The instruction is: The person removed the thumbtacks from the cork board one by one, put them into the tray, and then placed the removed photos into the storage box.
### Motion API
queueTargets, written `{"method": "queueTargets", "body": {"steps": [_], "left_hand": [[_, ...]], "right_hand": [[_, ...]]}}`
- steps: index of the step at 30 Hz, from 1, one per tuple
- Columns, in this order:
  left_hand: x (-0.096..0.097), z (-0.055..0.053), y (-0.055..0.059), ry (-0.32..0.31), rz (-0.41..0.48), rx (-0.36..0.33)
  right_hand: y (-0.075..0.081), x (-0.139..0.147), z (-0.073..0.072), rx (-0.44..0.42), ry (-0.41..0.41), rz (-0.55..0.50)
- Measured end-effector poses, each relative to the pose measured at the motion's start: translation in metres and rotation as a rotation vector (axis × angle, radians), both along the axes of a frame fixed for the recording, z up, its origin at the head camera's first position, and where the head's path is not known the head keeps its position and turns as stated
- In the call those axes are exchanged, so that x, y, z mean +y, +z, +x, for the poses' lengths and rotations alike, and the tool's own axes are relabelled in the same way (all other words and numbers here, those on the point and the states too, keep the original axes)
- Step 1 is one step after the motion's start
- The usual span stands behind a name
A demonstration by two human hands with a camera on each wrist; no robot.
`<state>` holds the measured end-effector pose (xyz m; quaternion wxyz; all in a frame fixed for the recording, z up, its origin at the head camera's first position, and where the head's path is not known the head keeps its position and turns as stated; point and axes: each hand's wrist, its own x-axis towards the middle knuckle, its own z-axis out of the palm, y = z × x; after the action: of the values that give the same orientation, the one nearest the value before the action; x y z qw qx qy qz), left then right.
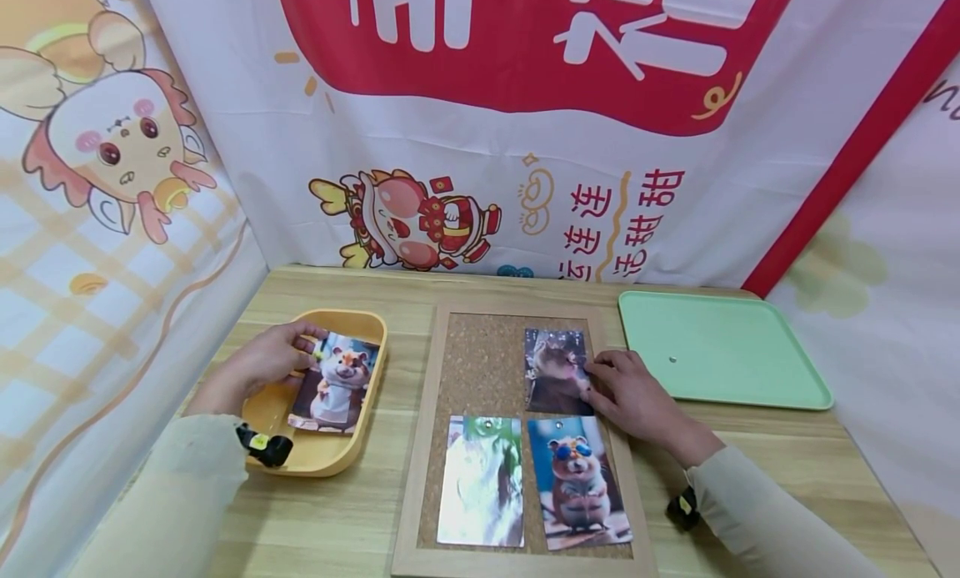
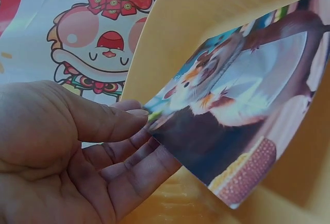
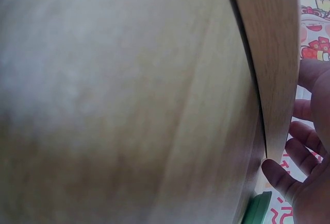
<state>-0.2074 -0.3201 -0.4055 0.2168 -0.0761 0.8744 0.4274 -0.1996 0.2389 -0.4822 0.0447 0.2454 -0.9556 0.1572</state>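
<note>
In the head view my left hand pinches a photo of a hamster in a white apron by its upper left corner. The left wrist view shows thumb and fingers on that corner of the hamster photo. It is tilted inside a yellow plastic basin. My right hand has its fingertips at the right edge of a dark animal photo, top right on a wood-framed corkboard. Below it are a glossy, glare-covered photo and a photo of a hamster in blue sunglasses, each with a pin at its top.
A pale green tray lies at the right rear of the wooden table, with a small pin on it. Printed cloth hangs behind and beside the table. The board's wooden frame stands between basin and tray.
</note>
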Motion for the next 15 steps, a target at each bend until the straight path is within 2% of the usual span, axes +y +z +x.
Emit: {"method": "queueTargets", "body": {"steps": [7, 15], "left_hand": [[-0.0007, 0.0021, 0.0024, -0.009, -0.008, 0.002], [-0.0001, 0.0033, 0.0055, 0.001, -0.059, 0.005]], "right_hand": [[0.0002, 0.0001, -0.0011, -0.015, -0.001, 0.008], [-0.0010, 0.0005, -0.0025, -0.022, 0.007, -0.002]]}}
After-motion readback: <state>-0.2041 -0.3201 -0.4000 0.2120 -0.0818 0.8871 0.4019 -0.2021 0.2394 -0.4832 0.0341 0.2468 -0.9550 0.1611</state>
